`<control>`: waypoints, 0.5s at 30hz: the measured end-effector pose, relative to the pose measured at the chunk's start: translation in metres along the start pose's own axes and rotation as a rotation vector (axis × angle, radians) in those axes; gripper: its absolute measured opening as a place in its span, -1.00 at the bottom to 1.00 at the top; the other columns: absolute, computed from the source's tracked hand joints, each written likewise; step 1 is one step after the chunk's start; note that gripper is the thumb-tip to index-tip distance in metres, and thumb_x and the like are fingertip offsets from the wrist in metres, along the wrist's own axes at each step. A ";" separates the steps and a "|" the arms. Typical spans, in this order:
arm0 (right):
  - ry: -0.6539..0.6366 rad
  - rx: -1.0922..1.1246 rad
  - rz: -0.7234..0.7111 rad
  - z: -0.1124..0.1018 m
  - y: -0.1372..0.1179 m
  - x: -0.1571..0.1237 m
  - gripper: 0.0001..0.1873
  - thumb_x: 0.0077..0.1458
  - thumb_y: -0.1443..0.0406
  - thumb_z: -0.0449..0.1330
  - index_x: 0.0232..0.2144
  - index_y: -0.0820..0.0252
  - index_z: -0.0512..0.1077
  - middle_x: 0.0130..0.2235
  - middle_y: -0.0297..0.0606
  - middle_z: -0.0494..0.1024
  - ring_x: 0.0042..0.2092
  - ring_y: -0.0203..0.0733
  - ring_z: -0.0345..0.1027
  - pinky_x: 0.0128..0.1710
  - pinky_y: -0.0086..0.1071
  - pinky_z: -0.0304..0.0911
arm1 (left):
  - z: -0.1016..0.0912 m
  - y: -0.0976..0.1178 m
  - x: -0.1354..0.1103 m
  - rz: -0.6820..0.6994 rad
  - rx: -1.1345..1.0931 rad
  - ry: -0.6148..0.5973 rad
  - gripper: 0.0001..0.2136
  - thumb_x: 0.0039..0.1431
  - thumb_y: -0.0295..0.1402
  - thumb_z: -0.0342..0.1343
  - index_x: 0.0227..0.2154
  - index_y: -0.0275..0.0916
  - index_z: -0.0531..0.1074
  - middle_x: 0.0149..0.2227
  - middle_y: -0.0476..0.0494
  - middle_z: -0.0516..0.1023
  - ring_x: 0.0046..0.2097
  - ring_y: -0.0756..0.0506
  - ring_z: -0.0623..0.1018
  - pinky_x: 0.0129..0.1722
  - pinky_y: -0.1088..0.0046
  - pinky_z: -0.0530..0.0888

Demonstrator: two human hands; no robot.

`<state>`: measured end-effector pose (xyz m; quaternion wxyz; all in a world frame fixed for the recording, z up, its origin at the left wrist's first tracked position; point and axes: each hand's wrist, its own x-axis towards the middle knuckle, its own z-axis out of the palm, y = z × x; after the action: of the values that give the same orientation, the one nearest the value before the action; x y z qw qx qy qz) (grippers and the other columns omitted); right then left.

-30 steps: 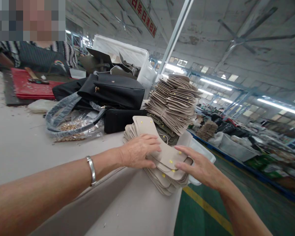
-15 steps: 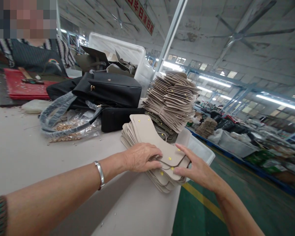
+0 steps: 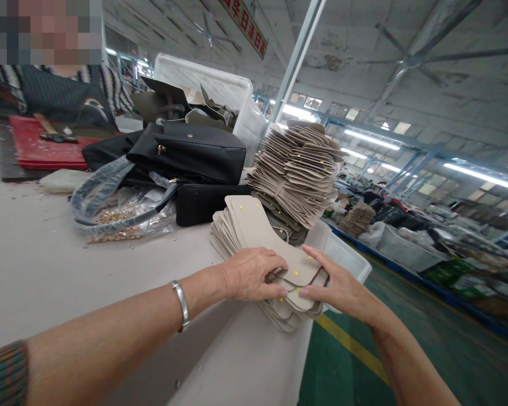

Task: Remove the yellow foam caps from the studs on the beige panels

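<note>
A stack of curved beige leather-like panels [image 3: 254,223], marked with small yellow spots, lies at the table's right edge. My left hand [image 3: 249,275] rests at the near side of this stack, its fingers curled over the edge of the upper panels and the thumb pointing right. At the right end of the same panels, my right hand [image 3: 338,287] has its thumb and forefinger around the rounded edge. The upper panels are slightly fanned between both hands. Some fingertips are hidden by the panels.
Behind stands a tall bundled pile of similar panels [image 3: 298,169]. Black handbags [image 3: 198,149] and a plastic bag of gold-coloured hardware [image 3: 122,217] lie left of it. A white crate [image 3: 203,70] leans behind. Across the table [image 3: 88,282], a co-worker [image 3: 63,93] is near a hammer [image 3: 53,129].
My left hand has slid slightly right along the panels. My right hand stays at their right end, and the view has shifted a little.
</note>
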<state>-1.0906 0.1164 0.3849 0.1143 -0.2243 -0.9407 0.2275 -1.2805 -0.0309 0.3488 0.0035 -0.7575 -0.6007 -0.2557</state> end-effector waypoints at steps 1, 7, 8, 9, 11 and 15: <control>-0.002 0.004 0.002 0.000 0.000 0.000 -0.02 -0.15 0.03 0.36 0.28 0.18 0.15 0.30 -0.04 0.17 0.30 0.11 0.05 0.30 0.03 -0.05 | 0.000 0.000 0.000 0.001 0.011 0.001 -0.65 0.15 -0.16 0.18 -0.09 -0.27 0.42 -0.20 -0.15 0.55 -0.16 -0.16 0.52 -0.14 0.37 0.44; 0.008 0.010 -0.012 0.003 0.000 -0.001 -0.05 -0.15 0.09 0.36 0.27 0.18 0.17 0.29 -0.06 0.20 0.29 0.10 0.07 0.29 0.03 -0.04 | 0.008 0.004 0.001 0.146 0.262 0.020 -0.76 0.30 -0.25 -0.01 -0.08 -0.27 0.37 -0.22 -0.21 0.55 -0.20 -0.20 0.56 -0.18 0.28 0.47; 0.008 0.010 -0.010 0.003 0.000 -0.001 -0.05 -0.15 0.10 0.36 0.27 0.19 0.17 0.29 -0.06 0.21 0.29 0.10 0.08 0.29 0.03 -0.03 | 0.010 0.004 0.001 0.169 0.315 0.020 -0.79 0.32 -0.28 -0.04 -0.11 -0.28 0.37 -0.25 -0.22 0.55 -0.23 -0.20 0.56 -0.22 0.27 0.48; 0.005 0.011 -0.008 0.004 0.001 -0.001 -0.06 -0.15 0.11 0.36 0.27 0.19 0.17 0.28 -0.06 0.22 0.28 0.10 0.09 0.28 0.03 -0.02 | 0.012 0.005 0.002 0.186 0.358 0.017 -0.82 0.33 -0.32 -0.06 -0.15 -0.29 0.37 -0.27 -0.22 0.55 -0.26 -0.19 0.56 -0.26 0.28 0.48; 0.006 0.013 -0.018 0.004 0.002 -0.001 -0.08 -0.12 0.11 0.35 0.27 0.17 0.16 0.27 -0.07 0.23 0.27 0.11 0.11 0.27 0.03 0.01 | 0.015 0.005 0.004 0.181 0.389 0.017 -0.87 0.32 -0.40 -0.07 -0.23 -0.29 0.37 -0.31 -0.21 0.55 -0.29 -0.17 0.56 -0.32 0.32 0.47; 0.148 -0.008 -0.056 0.008 0.008 -0.001 -0.02 -0.09 0.05 0.34 0.31 0.11 0.04 0.31 -0.05 0.15 0.29 0.12 0.06 0.26 0.06 0.02 | 0.015 0.004 0.009 -0.041 0.268 0.138 -0.88 0.31 -0.43 -0.08 -0.30 -0.27 0.35 -0.33 -0.19 0.55 -0.28 -0.16 0.57 -0.32 0.36 0.47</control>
<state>-1.0889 0.1193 0.3742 0.1891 -0.2147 -0.9364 0.2030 -1.2695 -0.0196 0.3408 0.1406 -0.7185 -0.6431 -0.2247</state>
